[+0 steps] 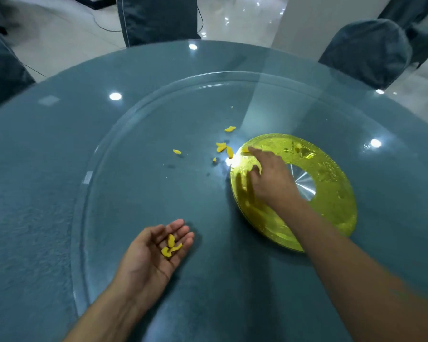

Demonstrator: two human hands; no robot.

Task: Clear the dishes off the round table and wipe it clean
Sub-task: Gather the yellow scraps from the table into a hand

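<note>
Yellow glass plate [331,193] is sitting on glass surface [134,193], right of centre; prob heavy, slick, fragile, so take by rim. Right hand [269,178] is pinching a yellow scrap [245,150] over it; left hand [156,248] is lying spread, cupping food scraps [169,246].

Two bare forearms reached over the round glass table [59,169]. No sleeves, watch, rings or gloves were worn. The left hand [156,250] and right hand [269,181] were both uncovered, with short fingernails where visible.

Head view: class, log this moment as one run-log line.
left hand: cupping yellow scraps | right hand: over yellow plate | table: scraps remain
</note>
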